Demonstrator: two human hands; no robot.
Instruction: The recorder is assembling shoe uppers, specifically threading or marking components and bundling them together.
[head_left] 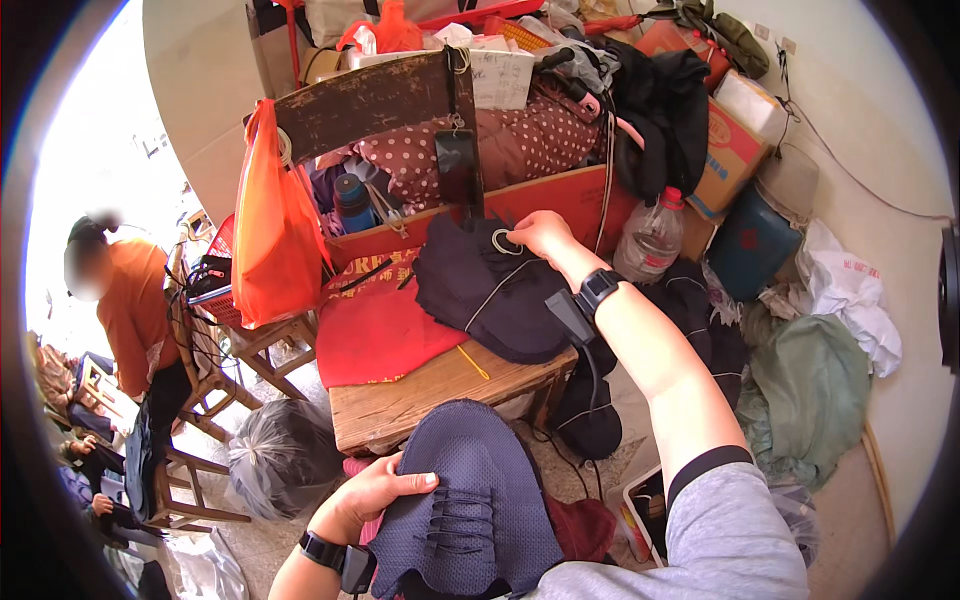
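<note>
My left hand (372, 495) grips the edge of a dark navy mesh shoe upper (465, 450), thumb on top and fingers hidden beneath. Dark laces are threaded across the upper, which lies low in front of me. Farther off, my right hand (540, 237) reaches over a wooden bench (390, 412). Its fingers pinch a small pale ring (502, 241), perhaps coiled cord. Below that ring lies a stack of black shoe uppers (515, 310), with a thin cord across it. A red cloth (380, 340) with yellow lettering is spread beside the stack.
An orange bag (268, 230) hangs from a wooden chair back (370, 95). A large plastic bottle (650, 238) stands right of the bench. Tied dark bundles (588, 415) and a green sack (810, 400) lie at right. A person in orange (140, 305) is at far left.
</note>
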